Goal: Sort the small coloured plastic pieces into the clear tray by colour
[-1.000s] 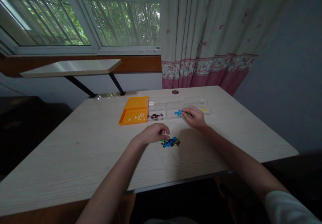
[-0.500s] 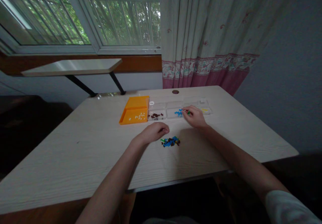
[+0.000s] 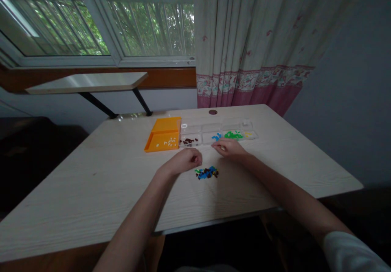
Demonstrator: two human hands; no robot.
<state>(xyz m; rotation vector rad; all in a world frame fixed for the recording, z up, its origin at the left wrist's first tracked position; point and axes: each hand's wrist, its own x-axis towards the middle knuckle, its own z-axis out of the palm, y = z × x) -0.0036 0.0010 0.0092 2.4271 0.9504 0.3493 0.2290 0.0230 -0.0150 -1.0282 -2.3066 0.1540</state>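
A mixed pile of small blue, dark brown, green and yellow plastic pieces point(image 3: 207, 172) lies on the table. My left hand point(image 3: 187, 160) is closed just above and left of that pile; whatever its curled fingers hold, if anything, is hidden. In front of the clear trays is my right hand point(image 3: 229, 147), fingers drawn together, contents too small to make out. Beyond it, blue pieces point(image 3: 216, 137) and green pieces point(image 3: 233, 134) occupy neighbouring compartments of a clear tray point(image 3: 208, 142). Yellow pieces point(image 3: 248, 134) sit farther right, dark brown pieces point(image 3: 188, 141) to the left.
An open orange box point(image 3: 148, 145) with small white pieces point(image 3: 171, 141) adjoins the trays on the left. A raised shelf point(image 3: 91, 81) on black legs stands at the table's back left. Behind the table point(image 3: 106, 198) are a window and a curtain point(image 3: 244, 60).
My right hand has drawn back from the tray, toward me and slightly left, uncovering the green pieces. My left hand has shifted a little left and stays closed.
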